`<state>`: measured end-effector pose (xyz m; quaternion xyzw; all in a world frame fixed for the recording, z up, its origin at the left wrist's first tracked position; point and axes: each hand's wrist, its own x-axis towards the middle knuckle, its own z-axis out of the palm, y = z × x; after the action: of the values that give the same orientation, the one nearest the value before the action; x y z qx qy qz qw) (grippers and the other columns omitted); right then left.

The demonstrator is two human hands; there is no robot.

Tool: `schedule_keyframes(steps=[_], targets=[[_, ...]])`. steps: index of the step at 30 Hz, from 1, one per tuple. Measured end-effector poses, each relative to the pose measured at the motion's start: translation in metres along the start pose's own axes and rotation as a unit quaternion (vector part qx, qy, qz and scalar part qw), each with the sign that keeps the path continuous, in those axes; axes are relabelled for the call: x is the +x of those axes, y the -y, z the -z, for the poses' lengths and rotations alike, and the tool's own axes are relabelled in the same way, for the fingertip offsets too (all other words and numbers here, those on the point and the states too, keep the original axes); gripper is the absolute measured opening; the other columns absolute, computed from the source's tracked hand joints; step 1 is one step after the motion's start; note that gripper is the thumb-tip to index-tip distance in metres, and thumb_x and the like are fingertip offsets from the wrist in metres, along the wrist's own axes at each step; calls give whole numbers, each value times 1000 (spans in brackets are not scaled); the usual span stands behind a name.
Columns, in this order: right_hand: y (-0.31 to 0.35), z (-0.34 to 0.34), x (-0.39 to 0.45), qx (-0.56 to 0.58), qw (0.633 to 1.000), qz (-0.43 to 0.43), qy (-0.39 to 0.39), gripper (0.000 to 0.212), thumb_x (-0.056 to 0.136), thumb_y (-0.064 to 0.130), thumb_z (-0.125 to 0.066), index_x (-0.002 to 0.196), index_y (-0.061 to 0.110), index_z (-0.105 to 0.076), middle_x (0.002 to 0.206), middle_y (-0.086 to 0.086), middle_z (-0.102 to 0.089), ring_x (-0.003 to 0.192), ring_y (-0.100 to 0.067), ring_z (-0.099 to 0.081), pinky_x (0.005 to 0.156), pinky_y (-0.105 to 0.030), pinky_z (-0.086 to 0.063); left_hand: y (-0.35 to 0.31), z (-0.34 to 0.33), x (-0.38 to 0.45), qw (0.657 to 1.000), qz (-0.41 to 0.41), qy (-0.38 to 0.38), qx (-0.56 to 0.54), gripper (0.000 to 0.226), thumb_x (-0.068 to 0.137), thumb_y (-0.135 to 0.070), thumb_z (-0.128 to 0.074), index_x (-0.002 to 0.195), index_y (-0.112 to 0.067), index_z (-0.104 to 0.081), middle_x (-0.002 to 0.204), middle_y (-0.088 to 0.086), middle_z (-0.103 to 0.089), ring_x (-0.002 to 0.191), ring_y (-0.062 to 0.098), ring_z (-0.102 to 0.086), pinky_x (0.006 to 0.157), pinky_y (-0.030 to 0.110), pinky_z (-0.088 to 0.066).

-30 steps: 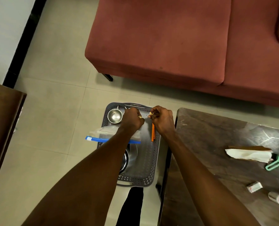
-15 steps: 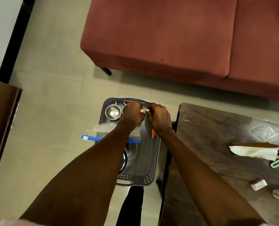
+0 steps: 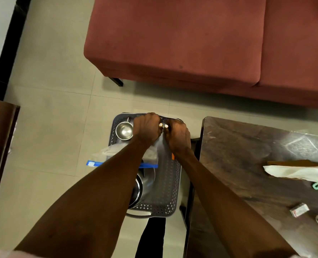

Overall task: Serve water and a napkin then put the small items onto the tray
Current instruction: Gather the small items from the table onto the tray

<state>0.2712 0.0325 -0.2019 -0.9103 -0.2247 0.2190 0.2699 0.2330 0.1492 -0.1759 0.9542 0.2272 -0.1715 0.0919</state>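
Two hands meet over the far edge of the grey tray (image 3: 170, 185), having crept up from nearer its middle a second ago. Left to right: a steel cup (image 3: 124, 130) sits in the far left corner; the left hand (image 3: 147, 127) and right hand (image 3: 178, 135) each curl round and pinch a small gold-tipped item (image 3: 160, 124), tips touching. An orange stick (image 3: 172, 156) is now nearly hidden under the right wrist. The napkin (image 3: 292, 172) waits on the table's right edge, so I judge the small items unfinished.
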Motion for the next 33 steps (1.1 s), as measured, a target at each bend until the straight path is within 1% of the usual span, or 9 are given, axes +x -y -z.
schedule_keyframes(steps=[2, 7, 10, 13, 18, 21, 26, 30, 33], targets=[[-1, -1, 0, -6, 1000, 4, 3, 14, 91, 5, -60, 105, 5, -65, 102, -14, -67, 92, -28, -63, 76, -30, -46, 1, 0, 4, 1000, -5, 10, 24, 27, 92, -36, -57, 105, -12, -62, 106, 11, -66, 96, 31, -64, 73, 34, -42], [-3, -3, 2, -9, 1000, 3, -2, 17, 92, 4, -60, 108, 4, -64, 107, -15, -66, 97, -30, -63, 80, -34, -49, 0, 0, 8, 1000, -9, 15, 23, 35, 92, -39, -56, 113, -11, -60, 112, 13, -64, 102, 33, -63, 80, 36, -46], [-2, -6, 5, -15, 1000, 4, -2, 15, 91, 4, -61, 106, 4, -64, 102, -15, -67, 93, -30, -64, 81, -38, -54, 2, -3, 10, 999, -19, 8, 38, 31, 93, -36, -55, 110, -11, -61, 109, 12, -65, 99, 33, -63, 75, 35, -44], [-1, -8, 7, -30, 1000, 6, 0, 15, 87, 3, -63, 102, 5, -64, 99, -15, -67, 90, -31, -65, 79, -44, -56, 5, -7, 10, 998, -28, 1, 59, 27, 93, -36, -55, 107, -13, -61, 106, 11, -66, 95, 31, -64, 68, 32, -36], [0, -8, 8, -38, 999, 20, 4, 18, 87, 4, -62, 105, 2, -62, 102, -17, -66, 93, -32, -64, 82, -44, -55, 7, -11, 11, 997, -27, -3, 67, 26, 93, -38, -57, 104, -15, -63, 101, 9, -67, 90, 29, -65, 66, 33, -36], [0, -8, 7, -34, 999, 22, 6, 19, 87, 4, -63, 105, 2, -62, 101, -17, -66, 93, -33, -63, 82, -44, -55, 7, -12, 11, 997, -31, -2, 69, 25, 92, -37, -58, 102, -14, -62, 97, 8, -67, 87, 28, -65, 66, 32, -37], [0, -5, 7, -27, 999, 16, 10, 19, 83, 2, -64, 101, 2, -62, 99, -18, -66, 90, -35, -63, 79, -46, -54, 7, -12, 10, 998, -29, -2, 61, 25, 91, -35, -60, 102, -13, -61, 101, 10, -67, 92, 32, -65, 71, 35, -43], [-1, -3, 6, -31, 999, 9, 18, 11, 87, 3, -62, 99, 2, -61, 97, -19, -65, 88, -34, -62, 76, -40, -51, 7, -10, 8, 997, -31, 1, 64, 28, 91, -38, -62, 102, -13, -61, 99, 9, -67, 90, 30, -65, 71, 35, -43], [-1, -2, 4, -33, 999, 10, 25, 8, 90, 5, -58, 98, 3, -60, 96, -18, -64, 86, -34, -62, 76, -42, -52, 6, -8, 7, 997, -34, -3, 74, 28, 92, -39, -60, 103, -13, -61, 99, 9, -67, 90, 29, -65, 69, 34, -40]])
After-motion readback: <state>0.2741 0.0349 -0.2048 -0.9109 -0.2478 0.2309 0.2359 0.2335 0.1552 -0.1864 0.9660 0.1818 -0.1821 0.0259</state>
